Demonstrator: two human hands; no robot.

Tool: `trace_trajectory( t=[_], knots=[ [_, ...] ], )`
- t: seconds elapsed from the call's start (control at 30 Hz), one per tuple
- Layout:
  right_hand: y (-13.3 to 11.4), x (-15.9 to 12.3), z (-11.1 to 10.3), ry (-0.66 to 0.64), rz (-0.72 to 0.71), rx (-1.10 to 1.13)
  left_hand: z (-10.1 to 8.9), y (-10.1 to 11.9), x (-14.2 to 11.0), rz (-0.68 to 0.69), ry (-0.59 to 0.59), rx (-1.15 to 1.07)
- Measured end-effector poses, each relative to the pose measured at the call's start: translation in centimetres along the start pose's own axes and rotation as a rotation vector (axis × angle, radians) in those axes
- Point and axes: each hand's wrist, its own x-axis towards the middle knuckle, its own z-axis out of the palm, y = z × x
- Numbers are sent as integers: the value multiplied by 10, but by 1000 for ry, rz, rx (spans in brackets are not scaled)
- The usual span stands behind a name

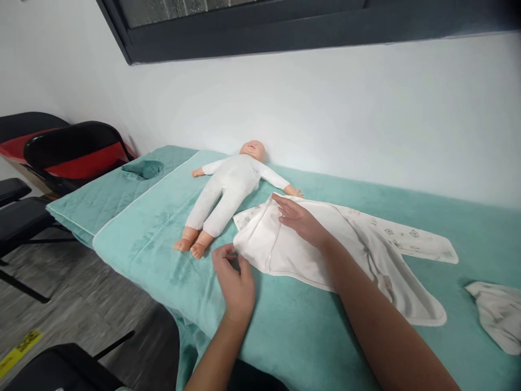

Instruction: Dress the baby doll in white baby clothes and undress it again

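— In the head view, why is the white garment (305,255) laid out like that?

— It lies flat on the green surface (285,326), partly under my right hand (303,220) and stretching off to the right beneath that forearm (366,304). Spread out, I suppose, so its edges are easy to reach. A printed sleeve (423,239) sticks out past the forearm.

— And the baby doll (234,174)?

— On its back beyond my left hand (235,282), its feet (199,247) nearest those fingers. I'd guess it's placed there to leave the nearer side for the garment. A crumpled cloth (502,315) sits well apart, to the right of both hands, probably to be out of the way.

— How are your hands?

— The right one is nearly flat, fingers long, touching the garment by its far edge and clasping nothing. The left is loosely curled at the garment's left end, with a narrow gap between thumb and forefinger. Whether its tips pinch any fabric, I can't tell.
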Motion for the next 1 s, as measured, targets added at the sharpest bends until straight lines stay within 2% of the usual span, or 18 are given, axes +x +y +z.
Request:
trace_trajectory(
  t=[0.1,0.2,0.3,0.47,0.6,0.7,0.8,0.9,1.0],
  knots=[
    [8,2,4,-78,-26,-266,-1,3,0,297,-81,65],
    [15,4,14,-100,-47,-472,3,8,0,512,-313,115],
    [22,5,23,-19,-17,-744,8,9,-1,527,-447,195],
    [32,14,29,43,-22,-986,11,9,-4,496,-464,332],
    [39,29,25,38,-82,-994,11,10,-4,500,-474,393],
    [43,39,20,10,-56,-934,10,9,-4,496,-470,411],
    [43,42,15,37,-26,-925,7,8,-5,504,-446,374],
    [40,33,10,95,-24,-949,3,8,-6,565,-450,298],
    [40,9,0,124,-29,-989,0,10,-5,696,-536,218]
  ],
)
